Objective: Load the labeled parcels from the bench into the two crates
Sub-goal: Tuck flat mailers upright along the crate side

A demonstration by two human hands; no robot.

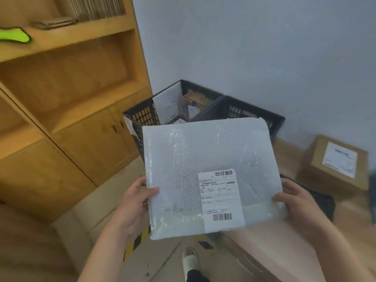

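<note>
I hold a large white bubble-wrap parcel [195, 159] flat in front of me, its shipping label [220, 198] facing up. My left hand [134, 204] grips its left edge, thumb on top. My right hand [299, 204] grips the right edge the same way. Beyond the parcel, two black slotted crates stand side by side in the corner. The left crate [142, 115] holds several parcels, one white one standing upright. The right crate [250, 112] is partly hidden behind the parcel, so its contents cannot be seen.
A wooden shelf unit with cabinet doors [81, 110] runs along the left. A labeled cardboard box [335, 161] sits on the floor at right. Flattened cardboard [97, 216] lies below my hands. My foot [191, 261] shows at the bottom. A grey wall stands behind the crates.
</note>
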